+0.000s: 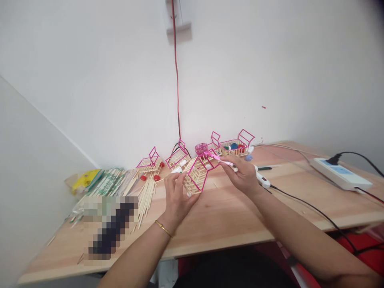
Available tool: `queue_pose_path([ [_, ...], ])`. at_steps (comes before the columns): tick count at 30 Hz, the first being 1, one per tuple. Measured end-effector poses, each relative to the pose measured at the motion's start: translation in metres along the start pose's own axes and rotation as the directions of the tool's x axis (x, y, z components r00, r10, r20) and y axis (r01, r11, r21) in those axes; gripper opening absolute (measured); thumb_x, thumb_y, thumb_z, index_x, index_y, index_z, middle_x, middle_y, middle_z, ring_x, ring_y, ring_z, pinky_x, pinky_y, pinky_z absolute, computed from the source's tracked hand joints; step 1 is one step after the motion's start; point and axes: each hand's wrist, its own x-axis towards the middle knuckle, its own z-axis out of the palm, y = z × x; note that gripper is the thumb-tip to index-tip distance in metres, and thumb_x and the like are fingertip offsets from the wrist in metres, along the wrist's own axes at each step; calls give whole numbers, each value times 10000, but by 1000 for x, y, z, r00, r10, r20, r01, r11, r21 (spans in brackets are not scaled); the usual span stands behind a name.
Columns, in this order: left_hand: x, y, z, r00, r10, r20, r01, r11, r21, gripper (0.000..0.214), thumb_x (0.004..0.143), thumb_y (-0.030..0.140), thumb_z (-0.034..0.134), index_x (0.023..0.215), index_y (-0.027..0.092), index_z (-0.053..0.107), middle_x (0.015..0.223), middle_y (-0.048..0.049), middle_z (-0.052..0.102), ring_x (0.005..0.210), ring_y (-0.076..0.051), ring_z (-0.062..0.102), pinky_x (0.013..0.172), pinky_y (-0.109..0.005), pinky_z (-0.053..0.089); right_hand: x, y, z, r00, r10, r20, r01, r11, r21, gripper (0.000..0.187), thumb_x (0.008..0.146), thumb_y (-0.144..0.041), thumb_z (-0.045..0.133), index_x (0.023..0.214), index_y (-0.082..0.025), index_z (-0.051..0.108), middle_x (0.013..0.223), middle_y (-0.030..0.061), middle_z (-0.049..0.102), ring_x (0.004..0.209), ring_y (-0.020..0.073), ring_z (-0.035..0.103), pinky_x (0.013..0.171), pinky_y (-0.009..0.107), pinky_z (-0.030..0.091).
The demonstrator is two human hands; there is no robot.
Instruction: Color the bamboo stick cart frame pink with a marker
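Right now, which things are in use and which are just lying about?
In use:
left hand holding the stick frame
right hand holding the pink marker at its edge

Lying about:
finished frames
loose sticks
stick packets
pink cup
power strip
white tool

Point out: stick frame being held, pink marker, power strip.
stick frame [195, 176]: head view, on its slatted side, held by left hand [177, 196].
pink marker [220, 159]: head view, mid-barrel, in right hand [244, 176].
power strip [340, 173]: head view, white top face.
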Motion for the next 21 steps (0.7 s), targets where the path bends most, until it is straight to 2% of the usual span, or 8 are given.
queue_pose_path([
  [4, -1, -1, 0, 1000, -6, 2, 6, 1000, 0, 741, 749, 305, 789, 1381, 212, 415, 1145, -121, 508, 1070, -273, 514, 937, -458, 481, 0, 2, 0, 999, -26, -34, 26, 1000, -1, 176, 890, -189, 662, 1059, -237, 676, 923, 60, 779, 838, 192, 751, 750, 286, 590],
  [21, -1, 0, 0, 1000, -8, 10, 8, 1000, -6, 751, 757, 332, 785, 1398, 243, 405, 1157, -123, 504, 1069, -280, 519, 921, -467, 489, 1, 3, -2, 1000, -13, 6, 14, 1000, -10, 135, 903, -246, 640, 1029, -249, 688, 909, 58, 784, 796, 202, 755, 724, 302, 596],
])
